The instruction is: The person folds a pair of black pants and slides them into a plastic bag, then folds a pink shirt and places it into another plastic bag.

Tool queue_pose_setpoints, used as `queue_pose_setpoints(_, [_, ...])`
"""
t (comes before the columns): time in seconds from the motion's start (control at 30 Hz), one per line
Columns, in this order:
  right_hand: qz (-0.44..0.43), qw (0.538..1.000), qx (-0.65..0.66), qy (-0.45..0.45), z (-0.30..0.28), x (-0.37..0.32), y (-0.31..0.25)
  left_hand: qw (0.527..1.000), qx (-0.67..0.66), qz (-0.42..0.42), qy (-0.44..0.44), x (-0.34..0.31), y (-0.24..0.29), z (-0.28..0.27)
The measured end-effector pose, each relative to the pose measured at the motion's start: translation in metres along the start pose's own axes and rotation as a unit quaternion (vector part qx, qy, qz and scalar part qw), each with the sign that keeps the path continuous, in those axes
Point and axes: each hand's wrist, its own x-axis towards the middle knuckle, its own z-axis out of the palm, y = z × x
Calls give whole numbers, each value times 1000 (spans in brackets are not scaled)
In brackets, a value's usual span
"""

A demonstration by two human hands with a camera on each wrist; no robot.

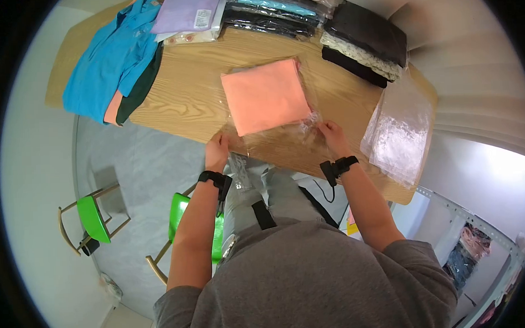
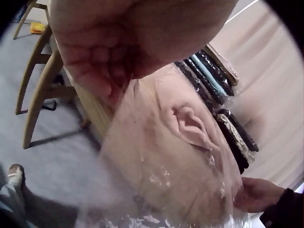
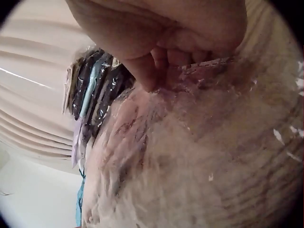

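The left-hand grip (image 1: 217,151) is closed on the near left edge of a clear plastic bag (image 1: 276,141), with the fingers curled and pinching the film just past the edge of the desk. The right-hand grip (image 1: 332,135) is closed on the same bag at its near right corner. In the right wrist view its fingertips are bunched on the crinkled plastic. The two grips sit apart, with the open end of the bag stretched between them.

Inside the bag, farther from the person than both grips, lies a folded salmon-pink garment (image 1: 266,96). It is flat and roughly square, in the far part of the bag. It touches neither grip, and a strip of film holding no cloth separates it from them. The bag rests on the light wooden desk (image 1: 179,94), near the middle of its front edge.

To the right of the right-hand grip, a stack of clear plastic sleeves (image 1: 397,130) overhangs the desk corner. Beyond it is a pile of dark folded clothes (image 1: 365,39). At the far left of the desk lies a bright blue shirt (image 1: 111,59), with a lilac packaged garment (image 1: 188,13) beside it. Two green chairs (image 1: 94,219) stand on the grey floor to the person's left.
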Motion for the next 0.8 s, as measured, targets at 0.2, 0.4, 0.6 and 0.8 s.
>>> queue_pose_setpoints(0.2, [-6,998,-56,3,1,-6,-3,990,-90,-88,-66,14,-2,-14])
queue_pose_setpoints(0.4, [-117,974,-190,40,-33,-6,22,987,100,120,48,-5,6,-51])
queue_pose_setpoints(0.6, [-340,842,-419,22,-47,-15,-14,851,355,386,-39,-23,9,-54])
queue_pose_setpoints(0.8, [-451,708,-533,-101,-29,-21,-34,820,367,427,-99,-17,8,-48])
